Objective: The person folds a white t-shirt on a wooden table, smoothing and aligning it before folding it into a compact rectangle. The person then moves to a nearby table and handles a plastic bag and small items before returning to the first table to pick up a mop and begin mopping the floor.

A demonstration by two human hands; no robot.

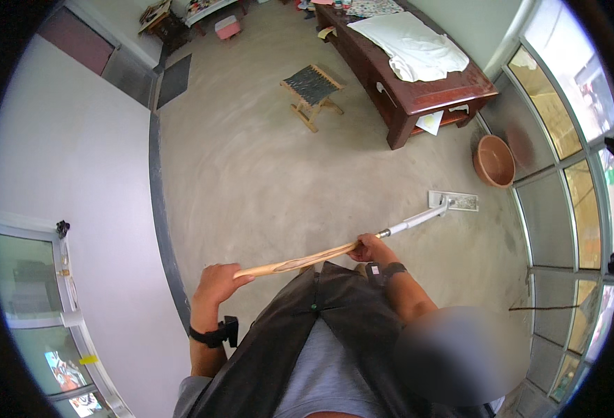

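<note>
Across my front runs a flat mop with a wooden handle. My left hand is closed around the handle's top end, at the left. Farther down, close to where the wood joins a white tube, my right hand grips the same handle. The rectangular mop head lies on the concrete floor to the right. Both wrists wear black bands. The underside of the mop head is hidden.
A brown plastic basin leans by the glazed partition on the right. Ahead stand a folding stool and a dark red wooden table bearing white cloth. A white wall with a grey base strip runs along the left.
</note>
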